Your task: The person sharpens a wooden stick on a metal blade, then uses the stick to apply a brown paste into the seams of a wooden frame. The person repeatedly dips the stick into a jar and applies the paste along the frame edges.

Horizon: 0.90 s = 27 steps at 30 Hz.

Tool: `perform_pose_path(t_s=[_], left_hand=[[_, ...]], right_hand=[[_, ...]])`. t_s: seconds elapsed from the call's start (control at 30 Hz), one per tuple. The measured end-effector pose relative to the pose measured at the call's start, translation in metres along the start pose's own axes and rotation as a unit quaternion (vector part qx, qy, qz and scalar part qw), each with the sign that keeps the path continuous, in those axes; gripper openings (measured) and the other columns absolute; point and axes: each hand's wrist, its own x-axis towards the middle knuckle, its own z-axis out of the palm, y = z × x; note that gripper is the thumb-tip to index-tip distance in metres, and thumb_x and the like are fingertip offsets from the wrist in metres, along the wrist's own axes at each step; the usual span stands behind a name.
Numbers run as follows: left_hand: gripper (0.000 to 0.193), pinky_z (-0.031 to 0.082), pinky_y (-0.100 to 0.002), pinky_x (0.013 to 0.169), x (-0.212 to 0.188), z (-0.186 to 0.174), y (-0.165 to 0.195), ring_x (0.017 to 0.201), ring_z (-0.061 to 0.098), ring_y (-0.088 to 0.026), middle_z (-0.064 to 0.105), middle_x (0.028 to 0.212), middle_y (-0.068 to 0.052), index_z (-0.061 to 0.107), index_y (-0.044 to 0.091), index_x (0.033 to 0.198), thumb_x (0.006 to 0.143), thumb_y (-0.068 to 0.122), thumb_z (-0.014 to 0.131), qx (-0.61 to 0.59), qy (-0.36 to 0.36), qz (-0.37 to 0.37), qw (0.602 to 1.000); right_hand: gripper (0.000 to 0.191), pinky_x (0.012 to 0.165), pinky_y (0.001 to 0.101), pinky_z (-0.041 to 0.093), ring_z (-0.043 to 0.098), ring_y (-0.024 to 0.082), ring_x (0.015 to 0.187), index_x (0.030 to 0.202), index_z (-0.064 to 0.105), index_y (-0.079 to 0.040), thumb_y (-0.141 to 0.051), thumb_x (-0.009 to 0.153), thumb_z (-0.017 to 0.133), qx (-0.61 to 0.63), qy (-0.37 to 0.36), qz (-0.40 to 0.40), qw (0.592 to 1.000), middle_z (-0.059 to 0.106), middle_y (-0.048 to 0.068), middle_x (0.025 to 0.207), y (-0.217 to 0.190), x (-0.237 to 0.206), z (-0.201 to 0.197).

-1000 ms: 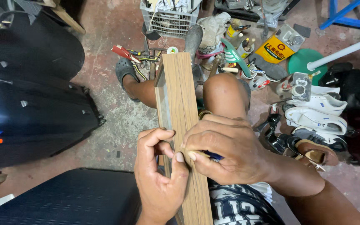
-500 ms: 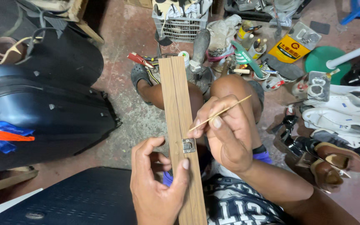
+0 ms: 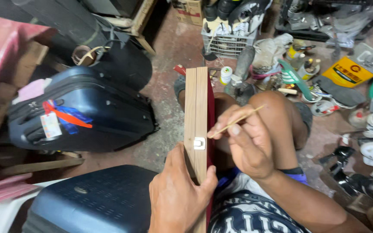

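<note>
While the long wooden box (image 3: 196, 112) is being clenched near its lower end by the left hand (image 3: 178, 196), it is being steadied on the lap, pointing to twelve o'clock. A thin stick (image 3: 235, 122) is being pinched in the right hand (image 3: 249, 146), at three o'clock of the small metal clasp (image 3: 199, 143), its tip being brought just beside that clasp.

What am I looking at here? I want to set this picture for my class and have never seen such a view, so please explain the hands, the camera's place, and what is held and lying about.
The picture comes from a camera worn on a person's head, looking down at their own two bare hands; there is no machine. The person sits low, one knee raised. The left hand grips a long wooden box stood on edge, with a small metal clasp on it. The right hand pinches a thin stick, its tip next to the clasp. On the floor to the left lies a dark suitcase. Ahead are a wire basket, shoes, bottles and small tools, scattered about.
</note>
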Motion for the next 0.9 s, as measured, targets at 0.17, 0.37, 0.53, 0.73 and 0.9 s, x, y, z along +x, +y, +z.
perform_pose_path(t_s=[0.17,0.37,0.53,0.73,0.9], left_hand=[[0.066,0.057,-0.049,0.074,0.010,-0.018,-0.012,0.083,0.072,-0.041,0.074,0.091,-0.022,0.060,0.005,0.128,0.074,0.039,0.077,0.022,0.033,-0.031,0.999],[0.073,0.057,-0.045,0.072,0.008,-0.007,-0.021,0.076,0.074,-0.035,0.075,0.088,-0.019,0.061,0.008,0.134,0.074,0.043,0.079,0.092,0.039,-0.067,0.993],[0.073,0.058,-0.044,0.064,0.000,0.019,-0.018,0.078,0.074,-0.034,0.076,0.101,-0.017,0.062,0.001,0.124,0.066,0.040,0.082,0.148,0.134,0.016,0.980],[0.066,0.058,-0.038,0.062,-0.008,0.030,-0.013,0.076,0.075,-0.029,0.077,0.091,-0.014,0.066,0.004,0.121,0.063,0.030,0.085,0.047,0.136,0.070,0.987],[0.069,0.060,-0.038,0.075,0.009,0.038,-0.029,0.084,0.076,-0.031,0.075,0.095,-0.023,0.064,-0.006,0.124,0.068,0.029,0.086,0.030,0.130,0.108,0.985]], right_hand=[[0.011,0.094,0.0405,0.057,0.062,0.022,0.097,0.118,0.054,-0.004,-0.008,0.108,0.055,-0.025,0.024,-0.021,0.999,0.057,0.015,0.109,-0.022,-0.001,-0.032],[0.009,0.090,0.0376,0.057,0.063,0.021,0.092,0.116,0.057,-0.003,-0.005,0.107,0.056,-0.044,0.022,-0.031,0.998,0.059,0.015,0.109,-0.040,-0.003,-0.056],[0.006,0.090,0.0324,0.054,0.062,0.020,0.097,0.109,0.060,-0.004,-0.005,0.103,0.061,-0.262,-0.091,-0.035,0.960,0.061,0.013,0.108,-0.053,-0.017,-0.046],[0.006,0.090,0.0311,0.056,0.064,0.019,0.096,0.107,0.063,-0.003,-0.007,0.102,0.063,-0.259,-0.086,-0.044,0.961,0.063,0.013,0.108,-0.057,-0.001,-0.047],[0.007,0.087,0.0300,0.054,0.064,0.017,0.089,0.107,0.062,-0.002,-0.002,0.100,0.065,-0.386,0.000,0.008,0.923,0.064,0.012,0.105,-0.079,-0.014,-0.086]])
